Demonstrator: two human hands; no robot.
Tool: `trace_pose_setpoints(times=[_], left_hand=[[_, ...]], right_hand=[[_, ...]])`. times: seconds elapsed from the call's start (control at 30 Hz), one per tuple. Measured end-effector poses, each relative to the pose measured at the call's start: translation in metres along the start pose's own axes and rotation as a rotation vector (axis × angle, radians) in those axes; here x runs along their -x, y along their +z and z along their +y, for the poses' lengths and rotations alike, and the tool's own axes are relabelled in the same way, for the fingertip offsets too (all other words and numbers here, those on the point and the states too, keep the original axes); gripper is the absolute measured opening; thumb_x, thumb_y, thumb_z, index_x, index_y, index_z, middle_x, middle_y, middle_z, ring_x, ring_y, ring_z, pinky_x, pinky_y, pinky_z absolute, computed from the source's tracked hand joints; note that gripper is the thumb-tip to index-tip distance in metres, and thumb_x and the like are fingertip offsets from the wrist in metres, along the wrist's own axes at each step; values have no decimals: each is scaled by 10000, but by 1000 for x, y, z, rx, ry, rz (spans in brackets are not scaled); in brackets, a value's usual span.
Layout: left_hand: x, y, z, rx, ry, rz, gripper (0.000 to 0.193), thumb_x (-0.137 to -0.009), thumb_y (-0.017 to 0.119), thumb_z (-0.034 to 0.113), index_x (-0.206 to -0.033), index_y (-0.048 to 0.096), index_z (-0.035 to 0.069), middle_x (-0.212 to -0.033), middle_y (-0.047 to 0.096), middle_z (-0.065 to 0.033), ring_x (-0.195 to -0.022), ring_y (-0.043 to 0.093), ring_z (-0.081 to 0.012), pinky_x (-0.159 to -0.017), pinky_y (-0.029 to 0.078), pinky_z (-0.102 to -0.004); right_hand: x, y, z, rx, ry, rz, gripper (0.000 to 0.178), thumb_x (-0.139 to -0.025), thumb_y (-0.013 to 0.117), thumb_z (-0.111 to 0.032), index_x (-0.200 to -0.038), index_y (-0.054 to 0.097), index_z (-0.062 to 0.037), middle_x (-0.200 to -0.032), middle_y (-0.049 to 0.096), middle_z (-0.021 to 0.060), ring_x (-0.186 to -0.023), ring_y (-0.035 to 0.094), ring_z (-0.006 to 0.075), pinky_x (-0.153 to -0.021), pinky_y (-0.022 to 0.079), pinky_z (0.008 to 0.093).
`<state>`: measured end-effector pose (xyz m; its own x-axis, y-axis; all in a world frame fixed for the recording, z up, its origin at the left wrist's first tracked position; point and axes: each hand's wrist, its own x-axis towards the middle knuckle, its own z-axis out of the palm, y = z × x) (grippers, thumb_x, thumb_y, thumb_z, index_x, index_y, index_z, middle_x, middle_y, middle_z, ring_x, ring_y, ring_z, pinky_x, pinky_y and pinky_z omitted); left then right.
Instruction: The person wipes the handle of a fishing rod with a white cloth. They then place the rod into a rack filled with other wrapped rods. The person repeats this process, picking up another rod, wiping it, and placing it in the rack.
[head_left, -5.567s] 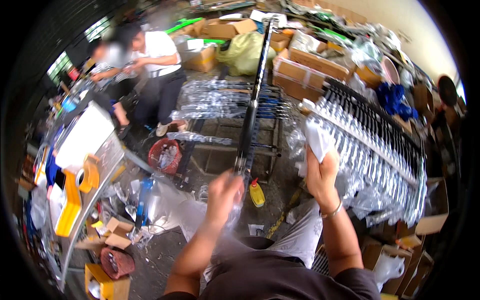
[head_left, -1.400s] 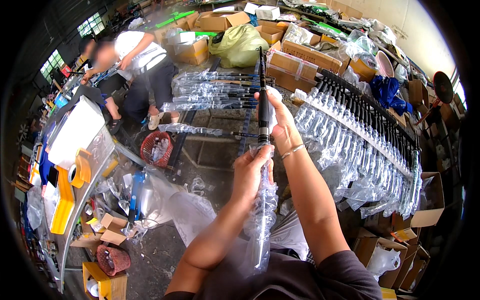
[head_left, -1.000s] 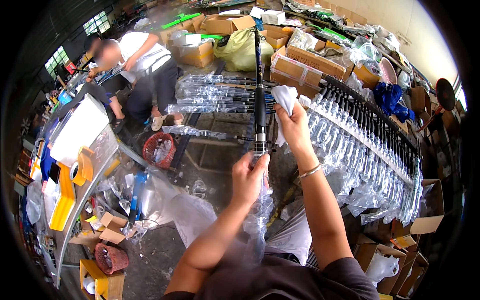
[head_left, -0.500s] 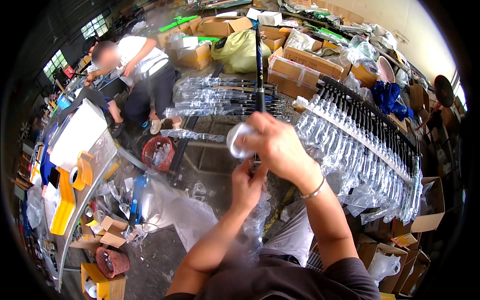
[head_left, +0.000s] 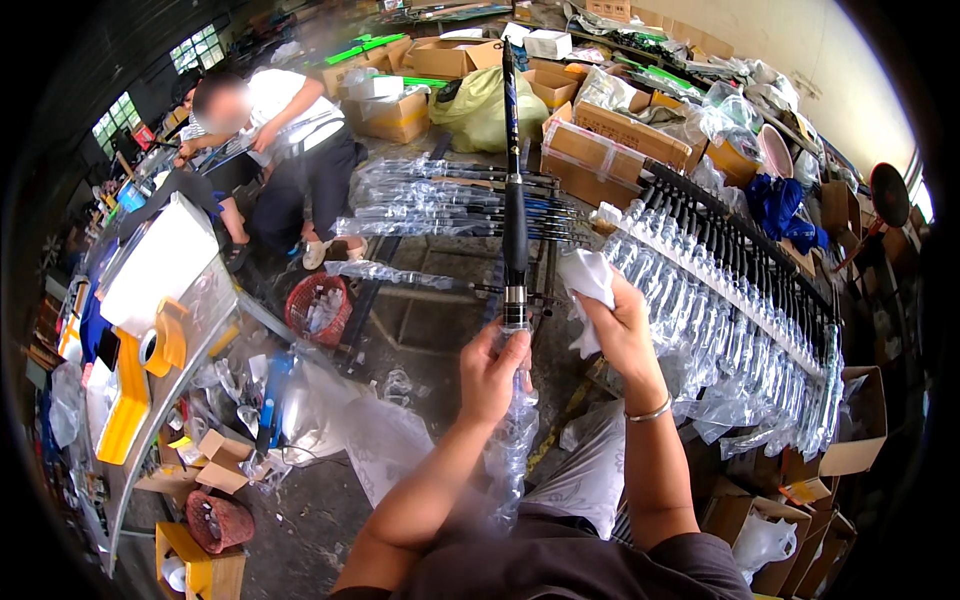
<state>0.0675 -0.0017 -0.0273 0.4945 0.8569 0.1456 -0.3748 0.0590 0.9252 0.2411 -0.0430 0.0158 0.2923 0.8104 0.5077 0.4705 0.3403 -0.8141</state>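
A black fishing rod (head_left: 514,220) stands upright in front of me, its dark grip and silver-banded collar bare. My left hand (head_left: 492,375) is closed round the rod just below the collar. From there down, a clear plastic sleeve (head_left: 510,450) covers the lower part, between my knees. To the right of the rod, my right hand (head_left: 622,330) clutches a crumpled white cloth (head_left: 588,278), apart from the rod. Beyond my hands lies a stack of plastic-wrapped rods (head_left: 430,205), and a single wrapped rod (head_left: 400,274) lies nearer.
On the right, a rack (head_left: 720,265) holds a long row of plastic-sleeved rods. A person (head_left: 295,120) sits working at the far left. A red basket (head_left: 318,308) is on the floor; a workbench (head_left: 200,320) with tape curves along the left. Cardboard boxes (head_left: 592,160) fill the back.
My right hand and the cloth have come off the rod and moved right, uncovering its grip and collar. My left hand stays on the rod.
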Motion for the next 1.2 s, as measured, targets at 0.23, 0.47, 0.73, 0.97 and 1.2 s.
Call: trace_pose_setpoints(times=[0.23, 0.47, 0.73, 0.97, 1.2], left_hand=[[-18, -10, -14, 155, 34, -51, 406, -949, 581, 271, -1222, 518, -22, -692, 530, -24, -513, 506, -104, -495, 407, -235], [-38, -4, -43, 277, 32, -4, 432, -930, 612, 288, -1238, 508, 3, -738, 536, -26, -575, 521, -121, -537, 424, -251], [-39, 15, -60, 305, 38, -51, 387, -948, 586, 260, -1246, 503, 28, -782, 542, -33, -629, 532, -125, -590, 435, -257], [-37, 36, -60, 288, 29, -24, 348, -977, 539, 228, -1246, 490, 12, -738, 523, -37, -620, 514, -107, -581, 429, -242], [-51, 36, -41, 261, 35, -105, 392, -1007, 465, 292, -1249, 446, -16, -783, 556, -63, -652, 547, -127, -616, 457, -260]], right_hand=[[97, 15, 24, -280, 464, -184, 409, -798, 782, -231, -1090, 618, 4, -947, 641, -4, -852, 556, 59, -749, 481, 238], [170, 22, 14, -152, 596, -98, 475, -691, 861, -208, -1047, 608, -19, -883, 637, 2, -808, 568, 77, -710, 490, 269], [162, 31, 25, 375, 253, 15, 515, -607, 866, -230, -985, 584, -22, -853, 606, 149, -747, 607, 367, -642, 497, 397], [155, 33, 22, 453, 338, 83, 419, -668, 797, -217, -954, 559, -24, -796, 640, 178, -719, 633, 388, -618, 502, 441], [154, 23, 23, 504, 336, 88, 397, -693, 761, -199, -983, 552, -27, -778, 650, 175, -697, 643, 375, -609, 510, 435]])
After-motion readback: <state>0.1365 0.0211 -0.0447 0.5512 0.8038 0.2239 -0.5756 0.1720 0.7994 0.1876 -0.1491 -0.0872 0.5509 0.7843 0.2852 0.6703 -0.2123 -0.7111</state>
